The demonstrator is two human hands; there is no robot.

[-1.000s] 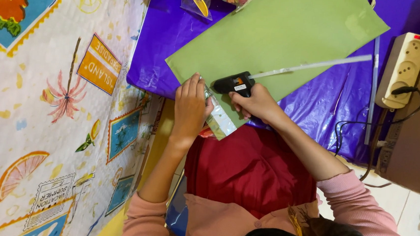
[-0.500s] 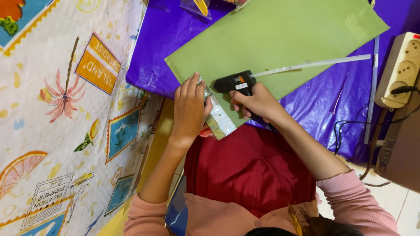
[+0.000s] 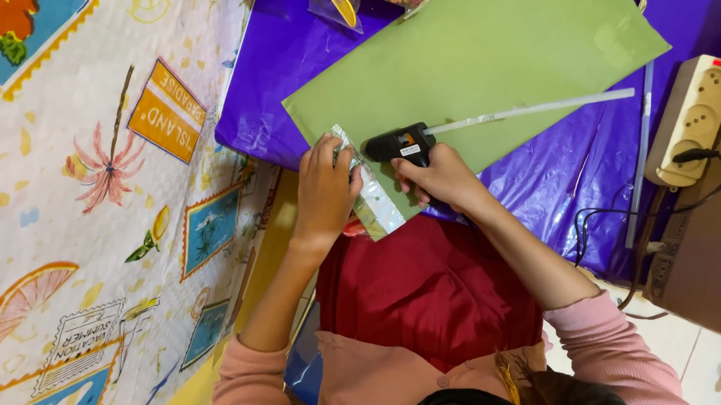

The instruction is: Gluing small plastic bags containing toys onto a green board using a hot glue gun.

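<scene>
Pinning silver strip point(image 3: 368, 193) flat with left hand point(image 3: 325, 187); right hand point(image 3: 443, 176) wrapped round glue gun point(image 3: 400, 143). Strip looks light, floppy; hold edges.

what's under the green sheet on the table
The green sheet lies on a purple plastic cover, which shows around its edges. Whatever sits beneath the sheet's middle is covered.
</scene>
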